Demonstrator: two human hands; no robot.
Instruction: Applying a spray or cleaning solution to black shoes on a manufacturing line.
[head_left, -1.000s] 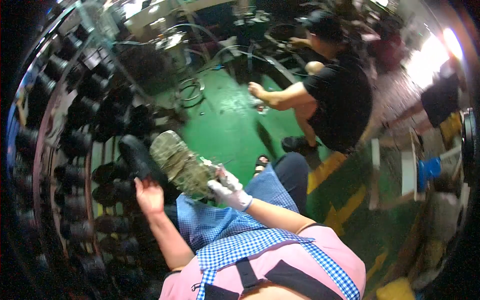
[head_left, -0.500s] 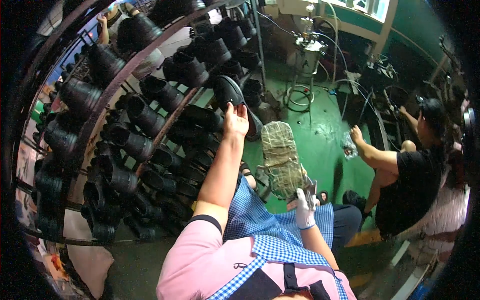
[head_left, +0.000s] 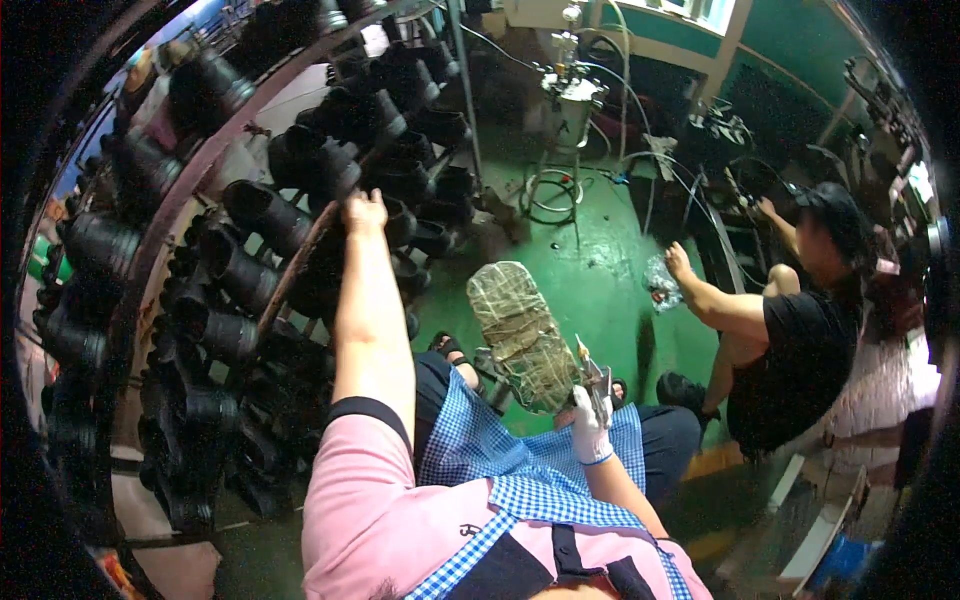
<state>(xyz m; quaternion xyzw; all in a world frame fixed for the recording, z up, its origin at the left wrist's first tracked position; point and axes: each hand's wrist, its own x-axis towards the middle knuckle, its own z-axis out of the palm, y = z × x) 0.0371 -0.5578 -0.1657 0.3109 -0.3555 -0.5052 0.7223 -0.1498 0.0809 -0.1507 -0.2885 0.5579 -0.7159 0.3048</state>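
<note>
My bare left hand (head_left: 366, 212) reaches up to the shoe rack, its fingers at the end of a black shoe (head_left: 338, 172) and closed on it as far as I can see. Dark neighbouring shoes hide part of that grip. In its white glove, my right hand (head_left: 592, 428) is wrapped round a metallic hand tool (head_left: 601, 388) with a thin pointed tip, held above my lap. Just left of the tool stands a padded stool top (head_left: 510, 325) wound with clear tape, in front of my knees.
Black shoes (head_left: 262, 215) fill the slanted rack (head_left: 285, 285) on my left. A metal pressure tank (head_left: 572, 110) with hoses stands ahead on the green floor (head_left: 600, 260). At right a co-worker (head_left: 800, 370) in black sits low, holding a clear plastic bag (head_left: 661, 282).
My left hand has swung left from beside the rack, with the shoe, to the rack bar. My right hand keeps the tool. The view has turned slightly.
</note>
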